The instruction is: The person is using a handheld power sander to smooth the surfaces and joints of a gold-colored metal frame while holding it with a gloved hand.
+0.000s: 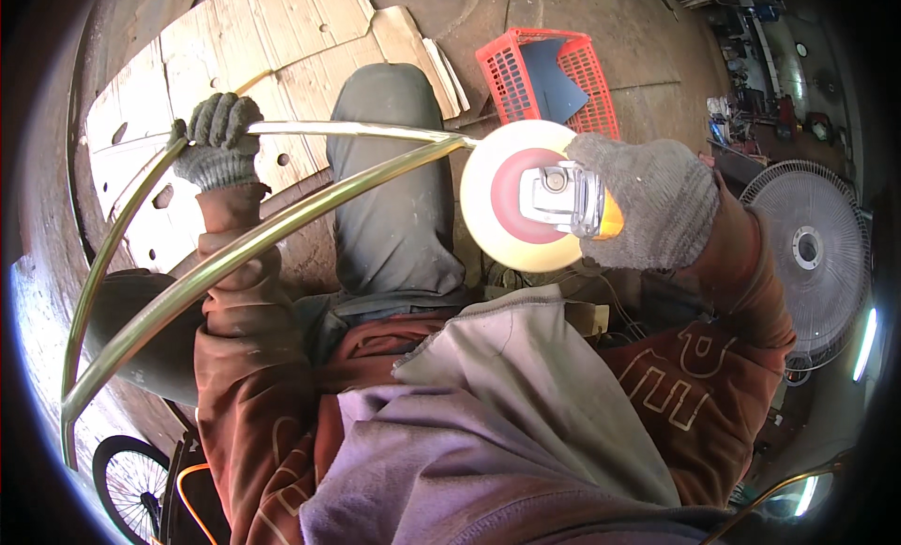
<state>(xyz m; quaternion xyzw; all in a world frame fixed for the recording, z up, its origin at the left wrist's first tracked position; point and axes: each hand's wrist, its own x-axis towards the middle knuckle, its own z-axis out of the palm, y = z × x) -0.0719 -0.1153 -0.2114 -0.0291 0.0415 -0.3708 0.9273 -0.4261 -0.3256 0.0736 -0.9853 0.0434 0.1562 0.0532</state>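
My left hand (219,140), in a dark grey knit glove, is closed around a bar of a shiny brass-coloured metal tube frame (246,249). The frame's long curved bars run from the lower left and meet in a point near the middle. My right hand (652,203), in a light grey glove, grips an angle grinder (563,198) by its head. A pale round polishing disc with a pink centre (507,196) is fitted on it. The disc's left edge is at the tip of the frame; whether they touch I cannot tell.
Flattened cardboard (272,38) lies on the floor at the far left. A red plastic crate (601,81) with a blue sheet inside stands beyond the grinder. To the right is a large round fan (805,249). A bicycle wheel (131,489) shows at the lower left.
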